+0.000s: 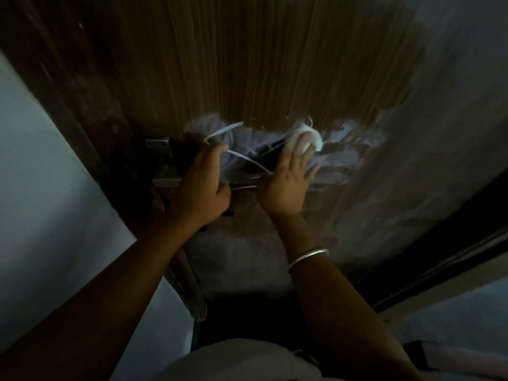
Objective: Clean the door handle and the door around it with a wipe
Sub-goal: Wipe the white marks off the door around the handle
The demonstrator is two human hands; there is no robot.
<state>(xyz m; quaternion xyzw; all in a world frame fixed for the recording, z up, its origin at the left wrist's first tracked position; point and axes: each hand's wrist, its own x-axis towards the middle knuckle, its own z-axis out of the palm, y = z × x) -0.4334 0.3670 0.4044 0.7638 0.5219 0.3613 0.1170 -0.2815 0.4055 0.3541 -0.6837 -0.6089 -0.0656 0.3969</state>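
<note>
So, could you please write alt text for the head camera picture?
Dim view: a right hand presses a white wipe on a brown wooden door. The left hand grips the door handle.

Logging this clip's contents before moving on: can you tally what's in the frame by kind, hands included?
Bare hands: 2, left hand at the handle, right hand pressing the wipe
Crumpled white wipe: 1
Dark metal door handle: 1
Brown wooden door: 1
Silver metal bangle on the right wrist: 1
Total: 6
</note>
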